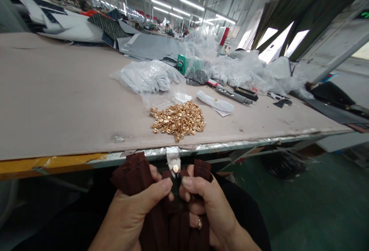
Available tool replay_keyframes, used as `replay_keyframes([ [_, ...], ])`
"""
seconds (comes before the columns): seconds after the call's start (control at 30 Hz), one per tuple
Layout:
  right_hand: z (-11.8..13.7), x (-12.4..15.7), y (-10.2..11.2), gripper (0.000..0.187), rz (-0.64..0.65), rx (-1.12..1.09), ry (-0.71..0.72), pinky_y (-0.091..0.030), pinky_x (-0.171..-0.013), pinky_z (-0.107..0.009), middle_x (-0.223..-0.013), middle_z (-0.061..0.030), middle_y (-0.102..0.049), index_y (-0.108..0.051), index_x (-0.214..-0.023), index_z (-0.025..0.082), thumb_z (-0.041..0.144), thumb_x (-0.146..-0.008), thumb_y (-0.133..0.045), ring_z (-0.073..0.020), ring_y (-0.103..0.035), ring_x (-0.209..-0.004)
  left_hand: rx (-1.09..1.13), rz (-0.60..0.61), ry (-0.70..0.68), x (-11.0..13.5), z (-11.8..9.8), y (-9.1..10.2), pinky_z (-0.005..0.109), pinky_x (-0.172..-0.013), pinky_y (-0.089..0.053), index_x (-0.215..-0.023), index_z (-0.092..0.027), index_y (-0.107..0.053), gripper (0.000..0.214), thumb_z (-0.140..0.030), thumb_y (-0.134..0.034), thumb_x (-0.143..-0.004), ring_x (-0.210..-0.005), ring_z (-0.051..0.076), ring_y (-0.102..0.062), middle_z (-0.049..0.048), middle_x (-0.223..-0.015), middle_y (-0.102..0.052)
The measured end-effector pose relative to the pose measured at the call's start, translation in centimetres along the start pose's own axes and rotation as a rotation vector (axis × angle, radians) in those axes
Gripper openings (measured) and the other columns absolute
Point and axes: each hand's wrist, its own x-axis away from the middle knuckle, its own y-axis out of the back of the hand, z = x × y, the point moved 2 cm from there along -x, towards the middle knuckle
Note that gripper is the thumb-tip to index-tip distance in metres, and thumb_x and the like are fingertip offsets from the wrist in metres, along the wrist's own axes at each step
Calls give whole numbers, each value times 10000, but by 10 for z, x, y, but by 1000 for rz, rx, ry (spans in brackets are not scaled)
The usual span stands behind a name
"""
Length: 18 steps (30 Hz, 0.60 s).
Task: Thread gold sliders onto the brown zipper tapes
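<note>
My left hand (137, 206) is closed around a folded bundle of dark brown zipper tape (133, 175), thumb pressed on top. On the other side, my right hand (206, 201) pinches the same brown tape, a folded end (202, 169) standing up behind its fingers. Between both thumbs a small metal holder (173, 155) sticks out from the table edge. One gold piece, seemingly a zipper slider (175, 169), sits at its tip, close to the tape. Behind it on the table lies a pile of small gold zipper sliders (180, 120). Strips of tape hang down between my hands.
On the table (57, 101) are a clear plastic bag (152, 76), folded white paper (216, 103), a grey pen-like tool (233, 94), a green box (181, 64) and crumpled plastic (245, 68). Stacked sheets (150, 45) lie further back. A black bag (284, 164) is on the floor.
</note>
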Motion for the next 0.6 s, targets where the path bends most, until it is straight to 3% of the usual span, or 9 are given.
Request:
replay_keyframes([
  [0.33, -3, -6, -1, 313, 17, 55, 37, -249, -256, -105, -543, 53, -561, -471, -641, 180, 355, -680, -727, 10, -233, -301, 36, 70, 88, -7, 4, -2, 278, -559, -538, -739, -200, -625, 260, -183, -841, -595, -544, 157, -626, -13, -628, -681],
  [0.6, -1, -8, -5, 315, 41, 64, 68, -237, -250, -100, -561, 35, -587, -502, -615, 161, 352, -683, -743, 12, -252, -299, 26, 105, 72, -10, 4, -5, 275, -579, -539, -767, -182, -642, 213, -164, -814, -644, -567, 156, -641, 11, -648, -701],
])
